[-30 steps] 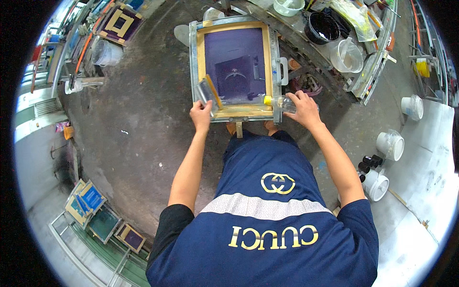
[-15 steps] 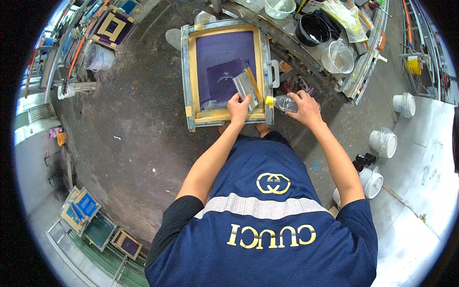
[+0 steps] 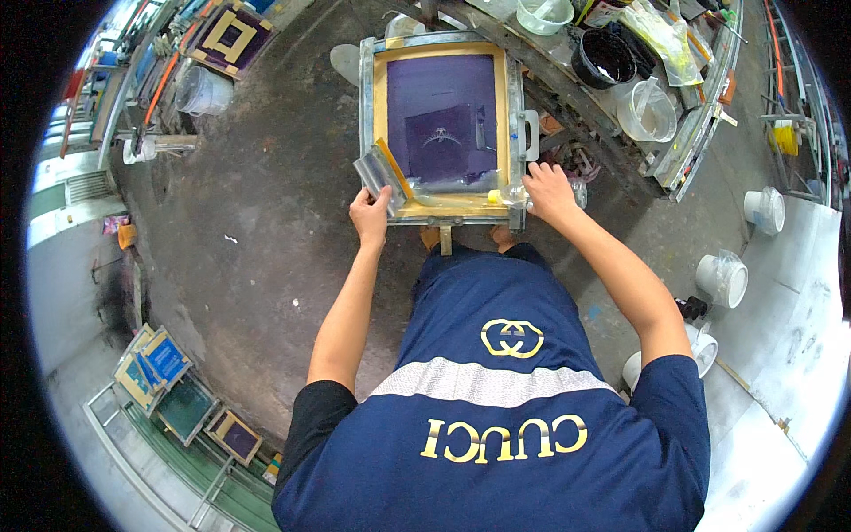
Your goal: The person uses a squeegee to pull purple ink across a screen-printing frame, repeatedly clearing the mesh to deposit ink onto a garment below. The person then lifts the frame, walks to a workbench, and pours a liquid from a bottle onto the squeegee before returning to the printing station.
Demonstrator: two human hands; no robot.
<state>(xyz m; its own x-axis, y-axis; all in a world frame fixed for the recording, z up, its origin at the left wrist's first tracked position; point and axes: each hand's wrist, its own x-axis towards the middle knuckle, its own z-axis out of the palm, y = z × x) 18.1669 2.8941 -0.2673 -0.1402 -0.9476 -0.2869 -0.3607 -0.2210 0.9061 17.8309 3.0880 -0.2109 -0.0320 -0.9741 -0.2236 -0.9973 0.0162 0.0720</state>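
Observation:
A screen printing frame (image 3: 367,106) with a purple mesh (image 3: 441,84) lies in front of me, its inner border taped yellow. A small pale crown-like design shows on the mesh. My left hand (image 3: 370,215) grips a squeegee (image 3: 379,174) with a metal holder and an amber blade, tilted over the frame's near left corner. At the near right corner, my right hand (image 3: 550,190) is closed round a clear plastic bottle (image 3: 511,196). The bottle lies sideways in my grip, its yellow cap pointing left over the frame's near border.
A cluttered bench at the upper right holds a black bucket (image 3: 604,60), a clear tub (image 3: 645,113) and a pale green bowl (image 3: 543,14). White pails (image 3: 722,280) line the right wall. More frames (image 3: 232,40) stand at the upper left, beside a translucent bucket (image 3: 203,91).
My left hand has carried the squeegee leftward, from the frame's near right part to its left corner. My right hand has brought the bottle slightly left, over the frame's near edge.

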